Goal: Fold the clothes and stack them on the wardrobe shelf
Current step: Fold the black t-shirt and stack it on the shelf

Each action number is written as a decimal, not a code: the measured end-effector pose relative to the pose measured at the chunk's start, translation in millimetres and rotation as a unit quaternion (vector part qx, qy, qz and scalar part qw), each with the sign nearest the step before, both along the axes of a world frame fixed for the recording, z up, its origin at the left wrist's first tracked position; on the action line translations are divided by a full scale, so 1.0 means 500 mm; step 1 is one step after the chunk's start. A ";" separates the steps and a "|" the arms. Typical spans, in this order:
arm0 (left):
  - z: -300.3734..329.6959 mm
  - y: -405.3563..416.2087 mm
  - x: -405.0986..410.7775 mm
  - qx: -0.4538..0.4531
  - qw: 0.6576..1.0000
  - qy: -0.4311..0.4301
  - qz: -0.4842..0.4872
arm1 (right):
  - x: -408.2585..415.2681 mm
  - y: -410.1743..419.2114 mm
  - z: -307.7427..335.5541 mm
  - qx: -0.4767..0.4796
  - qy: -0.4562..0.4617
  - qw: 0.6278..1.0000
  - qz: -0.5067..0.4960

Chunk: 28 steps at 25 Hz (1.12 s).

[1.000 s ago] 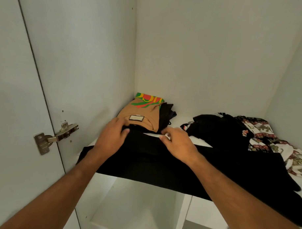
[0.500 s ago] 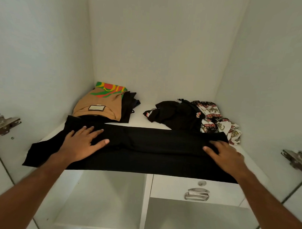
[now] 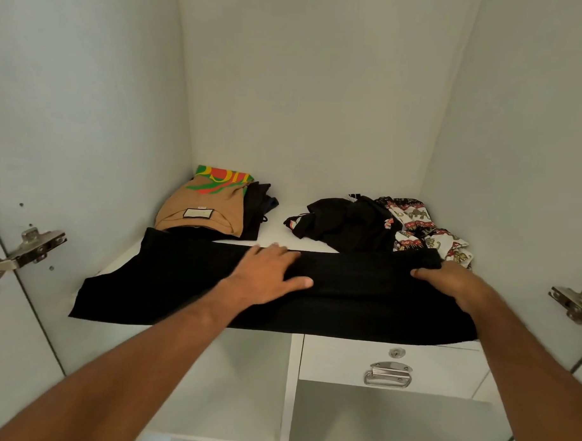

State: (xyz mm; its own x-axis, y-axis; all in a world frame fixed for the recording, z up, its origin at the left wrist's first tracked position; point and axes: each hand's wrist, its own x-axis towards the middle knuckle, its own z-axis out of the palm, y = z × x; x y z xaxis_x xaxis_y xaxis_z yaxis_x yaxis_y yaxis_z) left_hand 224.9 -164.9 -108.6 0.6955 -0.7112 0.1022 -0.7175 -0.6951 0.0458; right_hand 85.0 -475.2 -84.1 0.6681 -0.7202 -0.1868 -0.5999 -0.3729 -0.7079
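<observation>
Since half a second ago the left hand (image 3: 268, 275) has slid from the left end of the black garment (image 3: 182, 282) to its middle, where it rests flat with fingers spread, while the right hand (image 3: 452, 282) stays at the right end, its fingers curled onto the cloth edge there, so a crosswise fold looks about to begin. That garment lies stretched along the front of the wardrobe shelf (image 3: 276, 229) under both hands, its near edge overhanging, with the folded stack (image 3: 204, 210) behind left and the unfolded heap (image 3: 382, 223) behind right.
</observation>
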 end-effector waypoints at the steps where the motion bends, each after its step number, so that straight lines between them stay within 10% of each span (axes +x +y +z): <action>1: -0.005 -0.016 0.000 0.023 1.000 0.018 -0.005 | -0.001 0.004 0.021 0.076 -0.041 0.996 -0.001; 4: -0.030 -0.055 -0.004 0.062 0.995 0.082 -0.001 | -0.008 -0.006 0.092 0.191 -0.134 0.972 -0.015; 14: -0.001 -0.326 -0.166 -0.088 0.961 0.216 -0.149 | -0.075 -0.097 0.236 0.133 -0.296 0.941 -0.096; 18: 0.074 -0.205 -0.075 -0.320 0.823 0.460 -0.097 | -0.020 -0.004 0.283 0.113 -0.323 0.939 -0.025; 23: 0.078 0.037 0.087 -0.457 0.515 0.725 0.008 | 0.149 0.255 0.279 0.066 -0.255 0.943 0.203; 25: 0.045 0.109 0.114 -0.487 0.480 0.729 0.028 | 0.184 0.349 0.238 0.126 -0.183 0.918 0.327; 28: 0.011 0.160 0.118 -0.491 0.527 0.690 0.069 | 0.191 0.347 0.171 0.048 -0.141 0.921 0.361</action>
